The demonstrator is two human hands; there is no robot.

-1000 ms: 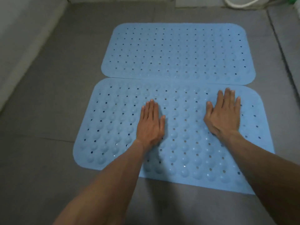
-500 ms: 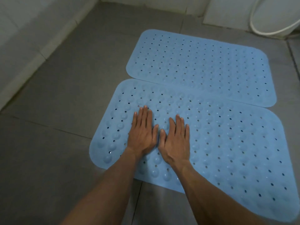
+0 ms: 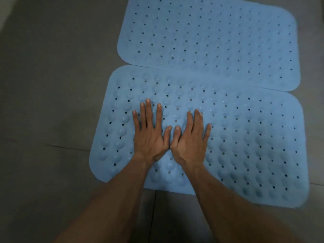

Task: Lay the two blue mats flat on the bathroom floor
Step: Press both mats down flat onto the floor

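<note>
Two light blue rubber mats with holes and round bumps lie flat on the grey tiled floor, long edges touching. The far mat point(image 3: 210, 37) runs past the top edge of the view. The near mat point(image 3: 245, 141) lies below it, slightly overlapped along the seam. My left hand point(image 3: 150, 135) and my right hand point(image 3: 191, 139) press palm-down side by side on the near mat's left half, fingers spread, thumbs almost touching. Neither hand holds anything.
Grey floor tiles point(image 3: 52, 85) surround the mats, with a grout line point(image 3: 66, 147) running to the left of the near mat and another below it.
My right hand slid left across the near mat until it met my left hand. Since then both hands have stayed together, fingers spreading a little, while the camera moved closer.
</note>
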